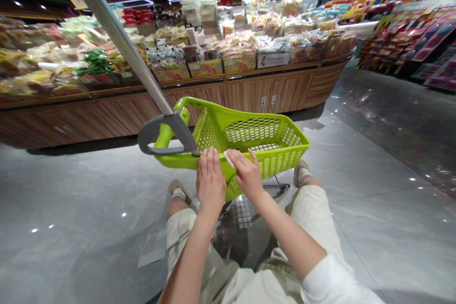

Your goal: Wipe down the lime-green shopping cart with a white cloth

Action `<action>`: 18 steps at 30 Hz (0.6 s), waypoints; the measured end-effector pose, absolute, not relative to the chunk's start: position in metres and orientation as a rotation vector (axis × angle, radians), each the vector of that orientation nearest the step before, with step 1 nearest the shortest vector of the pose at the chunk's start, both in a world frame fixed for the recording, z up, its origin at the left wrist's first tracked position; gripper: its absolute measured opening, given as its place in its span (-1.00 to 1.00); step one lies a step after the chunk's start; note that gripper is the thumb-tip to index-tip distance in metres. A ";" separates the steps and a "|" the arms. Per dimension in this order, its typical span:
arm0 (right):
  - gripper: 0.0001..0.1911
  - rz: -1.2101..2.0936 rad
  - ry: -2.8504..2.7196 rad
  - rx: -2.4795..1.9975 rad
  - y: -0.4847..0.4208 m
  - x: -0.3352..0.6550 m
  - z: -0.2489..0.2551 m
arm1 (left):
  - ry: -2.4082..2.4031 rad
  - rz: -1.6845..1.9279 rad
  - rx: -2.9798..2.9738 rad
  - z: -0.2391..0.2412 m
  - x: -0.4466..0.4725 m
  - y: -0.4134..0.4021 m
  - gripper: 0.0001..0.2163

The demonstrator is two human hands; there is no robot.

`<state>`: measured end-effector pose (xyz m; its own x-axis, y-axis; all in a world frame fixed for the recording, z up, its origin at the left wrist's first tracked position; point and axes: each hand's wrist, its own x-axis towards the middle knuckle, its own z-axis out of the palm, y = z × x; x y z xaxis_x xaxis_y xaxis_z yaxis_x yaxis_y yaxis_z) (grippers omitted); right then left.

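A lime-green shopping basket [285, 157] with slotted walls sits on a wheeled frame, close in front of my knees. My left hand [211, 180] lies against its near side, just below the rim, with the fingers stretched out and nothing visible in them. Beside it, my right hand [248, 171] presses a small white wipe [229, 158] to the rim; whether it is cloth or paper I cannot tell. To the left of my hands a grey loop handle [146, 137] is fixed to the basket's end, and a metal pole [142, 73] slants up from there.
Behind the basket runs a wooden display counter [245, 95] piled with packaged snacks [238, 45]. More goods hang on racks [402, 33] at the far right. The floor [89, 209] is grey, glossy tile. My legs stand on either side of the basket's frame.
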<state>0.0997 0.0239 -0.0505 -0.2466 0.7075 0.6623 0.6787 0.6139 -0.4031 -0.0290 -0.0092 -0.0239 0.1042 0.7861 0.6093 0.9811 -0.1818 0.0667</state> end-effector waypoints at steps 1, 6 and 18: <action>-0.22 0.019 -1.976 -1.121 0.027 0.114 -0.057 | -1.734 -0.759 -2.041 -0.024 -0.029 -0.010 -0.36; -0.22 -0.104 -1.837 -1.275 0.040 0.181 -0.095 | -1.757 -0.759 -2.063 -0.022 -0.028 -0.011 -0.35; -0.34 0.064 -1.827 -1.051 0.019 0.065 -0.046 | -1.765 -0.582 -2.009 -0.019 -0.025 -0.013 -0.46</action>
<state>0.0654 0.0193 -0.0463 -0.1366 0.6792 0.7211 0.6274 0.6226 -0.4676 -0.0251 -0.0128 -0.0188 0.1151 0.8248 0.5535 0.9923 -0.1212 -0.0258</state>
